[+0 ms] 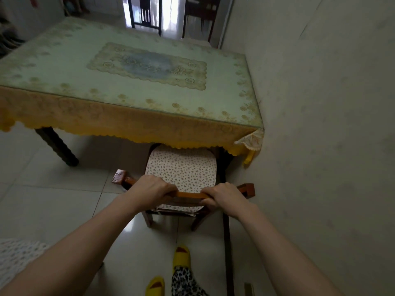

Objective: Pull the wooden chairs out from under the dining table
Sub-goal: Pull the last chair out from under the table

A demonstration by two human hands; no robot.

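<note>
A wooden chair (pixel 181 171) with a spotted seat cushion stands at the near right side of the dining table (pixel 64 67). The front of its seat lies under the hanging yellow tablecloth; the rest sticks out toward me. My left hand (pixel 149 189) grips the left part of the chair's top back rail (pixel 188 195). My right hand (pixel 222 196) is closed around the same rail further right. The rail's two ends show beyond my hands.
A grey wall (pixel 320 124) runs close along the right of the chair and table. A dark table leg (pixel 57 146) stands at the left. Another cushioned chair (pixel 17 257) is at the lower left. My feet in yellow slippers (pixel 181 256) stand behind the chair. A dark chair (pixel 146 14) stands beyond the table.
</note>
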